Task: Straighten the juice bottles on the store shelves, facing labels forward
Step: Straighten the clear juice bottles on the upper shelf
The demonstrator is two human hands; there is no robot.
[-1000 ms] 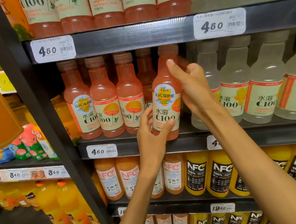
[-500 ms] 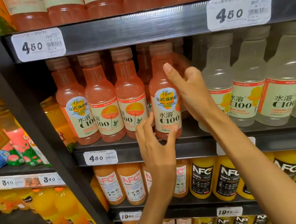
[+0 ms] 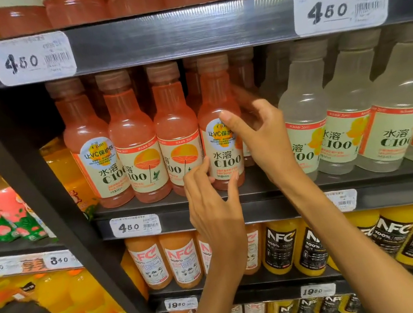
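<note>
Target bottle: the pink bottle (image 3: pixel 220 128) stands upright on the middle shelf (image 3: pixel 272 208), fourth from the left in the front row, its "C100" label turned to the front.
Left hand: the left hand (image 3: pixel 213 208) comes up from 6 o'clock; its thumb and forefinger pinch the base of the pink bottle from either side, the other fingers curled loosely behind.
Right hand: the right hand (image 3: pixel 263 138) sits at 3 o'clock of the bottle, thumb tip pressed on the shoulder just above the label, fingers spread and reaching round the far side; whether they touch the bottle behind cannot be told.
Neighbours at 9 o'clock: three more pink bottles (image 3: pixel 136 149) stand shoulder to shoulder, touching. The far left one shows the full label; the two in the middle are turned so only "100" and an orange parasol show.
Neighbours at 3 o'clock: pale cloudy bottles (image 3: pixel 347 116) fill the rest of the row, labels angled slightly different ways.
Shelf edge: a price tag (image 3: pixel 135 226) reading 450 sits at 7 o'clock of the bottle.
At 12 o'clock: the upper shelf (image 3: pixel 184 33) carries two 450 tags and more pink bottle bases.
At 6 o'clock: NFC bottles (image 3: pixel 182 259) with white labels stand left, black-labelled ones right.
</note>
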